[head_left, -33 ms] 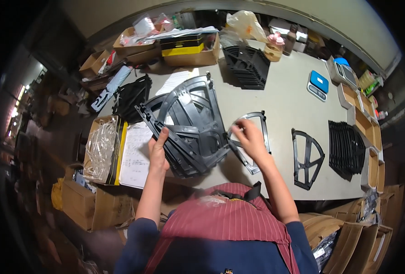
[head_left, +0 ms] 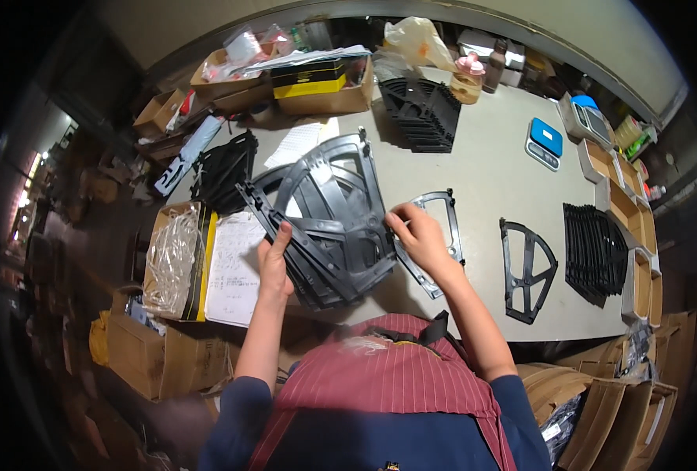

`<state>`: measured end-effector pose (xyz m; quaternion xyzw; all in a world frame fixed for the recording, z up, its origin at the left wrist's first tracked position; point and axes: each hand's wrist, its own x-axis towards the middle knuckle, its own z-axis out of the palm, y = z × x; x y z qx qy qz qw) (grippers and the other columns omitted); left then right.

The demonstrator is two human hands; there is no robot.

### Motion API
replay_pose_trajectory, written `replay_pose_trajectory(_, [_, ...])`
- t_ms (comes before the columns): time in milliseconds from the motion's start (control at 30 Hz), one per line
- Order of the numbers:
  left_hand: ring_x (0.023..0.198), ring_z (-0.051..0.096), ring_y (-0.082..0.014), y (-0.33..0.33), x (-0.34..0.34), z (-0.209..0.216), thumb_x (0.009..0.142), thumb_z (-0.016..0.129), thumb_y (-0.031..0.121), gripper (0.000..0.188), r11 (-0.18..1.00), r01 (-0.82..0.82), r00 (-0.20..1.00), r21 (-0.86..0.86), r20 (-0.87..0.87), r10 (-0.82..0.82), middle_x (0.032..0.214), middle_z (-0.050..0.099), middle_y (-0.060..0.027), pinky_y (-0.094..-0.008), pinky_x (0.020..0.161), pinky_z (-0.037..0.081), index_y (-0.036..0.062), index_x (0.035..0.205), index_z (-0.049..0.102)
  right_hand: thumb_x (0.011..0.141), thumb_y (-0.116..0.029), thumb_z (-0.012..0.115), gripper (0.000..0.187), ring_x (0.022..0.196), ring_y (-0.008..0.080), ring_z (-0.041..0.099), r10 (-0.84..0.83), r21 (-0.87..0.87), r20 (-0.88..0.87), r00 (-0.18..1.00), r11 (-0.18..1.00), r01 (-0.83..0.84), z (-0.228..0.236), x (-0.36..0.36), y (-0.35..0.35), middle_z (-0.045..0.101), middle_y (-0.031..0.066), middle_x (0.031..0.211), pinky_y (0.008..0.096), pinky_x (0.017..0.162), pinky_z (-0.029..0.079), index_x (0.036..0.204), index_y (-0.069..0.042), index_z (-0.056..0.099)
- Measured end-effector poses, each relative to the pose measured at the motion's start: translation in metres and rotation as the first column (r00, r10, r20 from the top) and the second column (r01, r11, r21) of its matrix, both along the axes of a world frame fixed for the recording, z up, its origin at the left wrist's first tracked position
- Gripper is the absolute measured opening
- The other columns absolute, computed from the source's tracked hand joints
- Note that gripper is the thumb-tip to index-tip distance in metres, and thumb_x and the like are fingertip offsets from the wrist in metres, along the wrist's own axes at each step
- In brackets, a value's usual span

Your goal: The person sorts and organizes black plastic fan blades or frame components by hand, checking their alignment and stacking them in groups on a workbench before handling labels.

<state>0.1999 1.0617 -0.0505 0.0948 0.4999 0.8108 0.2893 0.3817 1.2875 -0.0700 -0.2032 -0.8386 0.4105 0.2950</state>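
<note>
My left hand is closed round the left edge of a bundle of black fan-shaped plastic frames, thumb on top. The bundle is tilted above the table, its frames fanned out of line. At its right edge is my right hand, fingers curled and thumb and forefinger pinched together by a corner. What lies between those fingertips is too small to make out. Under this hand a single fan-shaped frame rests on the table, partly covered. Another single frame lies flat farther right.
Stacks of black frames stand at the right, the back and the left. A box of clear strips sits left, beside written sheets. A blue-topped scale and cardboard trays are at the right.
My right hand has moved a little left, and its fingertips are now at the right edge of the bundle. My left hand keeps its hold.
</note>
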Motion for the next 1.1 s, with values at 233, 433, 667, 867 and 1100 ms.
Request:
replay_pose_trajectory(233, [0.090, 0.070, -0.0197, 0.015, 0.024, -0.013, 0.095, 0.074, 0.036, 0.051, 0.999, 0.025, 0.999, -0.048, 0.044, -0.023, 0.106, 0.069, -0.0103, -0.0336, 0.079, 0.059, -0.0039, 0.122, 0.057, 0.098, -0.023, 0.056, 0.025, 0.082, 0.0481, 0.063, -0.059, 0.091, 0.251, 0.966, 0.995, 0.037, -0.005, -0.007, 0.007, 0.066, 0.0263, 0.085, 0.0554, 0.075, 0.050, 0.089, 0.000, 0.062])
replay_pose_trajectory(433, [0.094, 0.069, -0.0194, -0.001, 0.005, -0.026, 0.097, 0.072, 0.025, 0.039, 0.986, -0.148, 0.989, -0.073, -0.016, 0.147, 0.109, 0.070, -0.0127, -0.0319, 0.081, 0.056, -0.0052, 0.120, 0.061, 0.097, -0.022, 0.059, 0.024, 0.083, 0.0468, 0.065, -0.315, 0.173, 0.282, 0.906, 0.946, 0.275, -0.034, 0.038, 0.042, 0.068, 0.0244, 0.086, 0.0545, 0.072, 0.051, 0.087, -0.001, 0.063])
replay_pose_trajectory(667, [0.097, 0.068, -0.0199, -0.013, -0.008, -0.011, 0.096, 0.073, 0.022, 0.043, 0.953, -0.297, 0.954, -0.061, -0.060, 0.293, 0.113, 0.068, -0.0133, -0.0330, 0.084, 0.057, -0.0059, 0.126, 0.058, 0.091, -0.023, 0.067, 0.027, 0.082, 0.0436, 0.067, -0.535, 0.632, 0.404, 0.742, 0.750, 0.196, -0.094, 0.097, 0.067, 0.067, 0.0239, 0.093, 0.0527, 0.071, 0.054, 0.100, 0.001, 0.058])
replay_pose_trajectory(867, [0.100, 0.069, -0.0188, -0.001, 0.002, -0.012, 0.098, 0.072, 0.027, 0.043, 0.986, -0.159, 0.985, -0.042, 0.062, 0.162, 0.116, 0.069, -0.0117, -0.0327, 0.084, 0.058, -0.0049, 0.124, 0.061, 0.093, -0.024, 0.067, 0.026, 0.080, 0.0408, 0.067, -0.397, 0.443, 0.343, 0.851, 0.868, 0.226, -0.090, 0.082, 0.055, 0.067, 0.0218, 0.090, 0.0491, 0.072, 0.054, 0.097, 0.001, 0.060])
replay_pose_trajectory(1100, [0.103, 0.064, -0.0176, 0.029, 0.040, -0.007, 0.101, 0.066, 0.036, 0.049, 0.998, 0.038, 0.999, -0.058, 0.027, -0.037, 0.117, 0.066, -0.0097, -0.0333, 0.089, 0.053, -0.0041, 0.129, 0.059, 0.098, -0.033, 0.066, 0.035, 0.065, 0.0255, 0.060, 0.015, -0.152, 0.166, 0.986, 0.988, 0.011, 0.006, 0.019, 0.022, 0.067, 0.0150, 0.076, 0.0355, 0.065, 0.049, 0.097, 0.002, 0.066])
